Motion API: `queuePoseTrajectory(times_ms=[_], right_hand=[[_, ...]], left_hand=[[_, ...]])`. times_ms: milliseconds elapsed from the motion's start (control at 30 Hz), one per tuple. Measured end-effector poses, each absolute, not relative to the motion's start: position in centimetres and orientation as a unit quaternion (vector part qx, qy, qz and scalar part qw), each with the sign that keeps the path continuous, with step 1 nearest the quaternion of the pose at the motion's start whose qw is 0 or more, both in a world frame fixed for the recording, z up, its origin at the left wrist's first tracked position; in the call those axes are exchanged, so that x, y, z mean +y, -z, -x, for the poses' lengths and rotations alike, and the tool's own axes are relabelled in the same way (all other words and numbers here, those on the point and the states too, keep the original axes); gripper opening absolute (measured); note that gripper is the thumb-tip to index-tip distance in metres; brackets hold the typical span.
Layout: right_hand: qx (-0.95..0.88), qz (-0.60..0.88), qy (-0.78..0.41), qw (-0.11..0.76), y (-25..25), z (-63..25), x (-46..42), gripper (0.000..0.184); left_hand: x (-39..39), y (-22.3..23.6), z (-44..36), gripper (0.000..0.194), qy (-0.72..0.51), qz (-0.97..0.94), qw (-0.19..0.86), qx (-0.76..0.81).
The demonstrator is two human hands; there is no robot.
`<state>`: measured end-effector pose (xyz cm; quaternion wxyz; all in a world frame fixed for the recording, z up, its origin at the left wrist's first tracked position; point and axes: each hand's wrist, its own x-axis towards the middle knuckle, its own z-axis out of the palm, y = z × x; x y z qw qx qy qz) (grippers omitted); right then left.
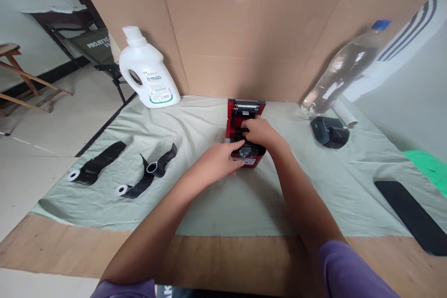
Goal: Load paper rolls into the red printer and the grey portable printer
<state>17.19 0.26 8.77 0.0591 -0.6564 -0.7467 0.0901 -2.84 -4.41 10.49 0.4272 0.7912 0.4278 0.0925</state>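
Sleeves [352, 270], draped table [244, 209], pale floor [31, 172]

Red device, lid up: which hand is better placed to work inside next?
Likely the right hand: its fingers reach into the red device, while the left hand holds it at the front.

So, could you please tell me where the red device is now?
In the head view, the red device sits centrally before the cardboard, with left hand on its front, right hand at its open top.
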Motion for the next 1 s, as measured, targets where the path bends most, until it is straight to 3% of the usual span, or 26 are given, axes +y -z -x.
queuePoseTrajectory(times_ms=[167,267,400,533,767,900,1000], right_hand=[[-0.742,0.627,-0.209,0.113,-11.2,-19.5,-1.1,0.018],[-0.703,0.642,-0.249,0.178,-12.9,-21.5,-2.1,0.031],[-0.598,0.706,-0.186,0.330,-12.5,-22.3,-2.1,0.039],[-0.601,0.645,-0.212,0.421,-10.7,-21.7,-1.0,0.055],[-0.587,0.623,-0.196,0.479,-9.4,-21.2,-0.9,0.030],[-0.544,0.629,-0.213,0.514,-6.8,-20.8,-2.5,0.025],[-0.498,0.604,-0.297,0.547,-3.9,-20.5,-3.6,0.055]], left_hand=[[-5.3,-11.4,2.1,0.055,-0.017,-0.880,0.152,0.450],[-5.7,-12.1,1.6,0.051,0.043,-0.881,0.097,0.461],[-6.3,-12.7,1.7,0.048,0.048,-0.886,0.075,0.455],[-6.9,-13.0,2.1,0.044,0.034,-0.886,0.082,0.455],[-7.2,-13.4,2.3,0.037,0.003,-0.886,0.112,0.450],[-7.8,-14.6,3.2,0.034,0.027,-0.899,0.123,0.419],[-7.6,-15.4,4.5,0.036,0.014,-0.899,0.152,0.409]])
